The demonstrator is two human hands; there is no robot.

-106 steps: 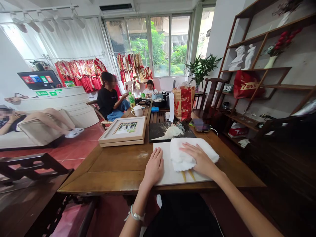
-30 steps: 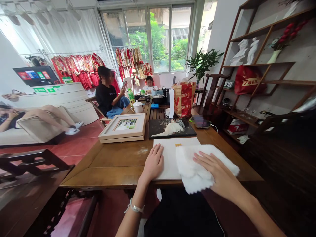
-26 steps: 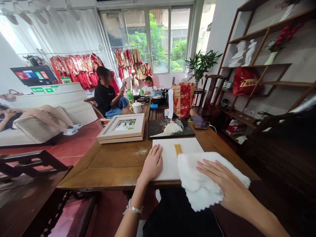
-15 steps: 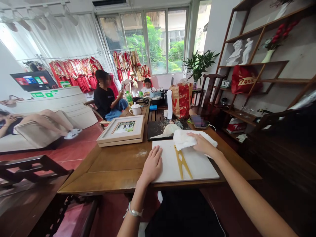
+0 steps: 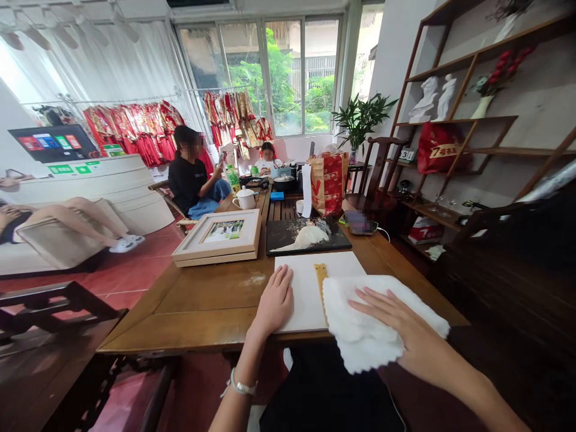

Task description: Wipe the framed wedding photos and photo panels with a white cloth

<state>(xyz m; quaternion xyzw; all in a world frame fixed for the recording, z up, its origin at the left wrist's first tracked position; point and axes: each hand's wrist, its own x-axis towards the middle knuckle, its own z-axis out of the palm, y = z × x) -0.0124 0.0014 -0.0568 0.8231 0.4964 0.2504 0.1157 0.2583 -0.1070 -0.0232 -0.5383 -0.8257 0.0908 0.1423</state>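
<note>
My left hand (image 5: 278,299) lies flat on the left side of a white board (image 5: 302,277), fingers stretched out and nothing in them. My right hand (image 5: 390,318) rests on a white cloth (image 5: 346,306), its fingers spread flat over the top; its thumb is hard to see. The cloth covers the right part of the board and hangs past the table's front edge. On the board stands out a yellow clothespin-shaped mark or piece (image 5: 321,277), mostly hidden under the cloth; I cannot tell whether it is printed or loose.
Beyond the board lies a dark picture panel (image 5: 306,235). Left of it, a framed photo (image 5: 220,237) lies on the wooden table (image 5: 189,303). A phone (image 5: 360,223), a paper bag (image 5: 327,183) and a white teapot (image 5: 245,198) are farther back. A person (image 5: 193,174) sits at the left.
My right hand has moved the cloth toward me, from the board's far right corner to over its near edge. The cloth now covers more of the yellow shape. My left hand stays put.
</note>
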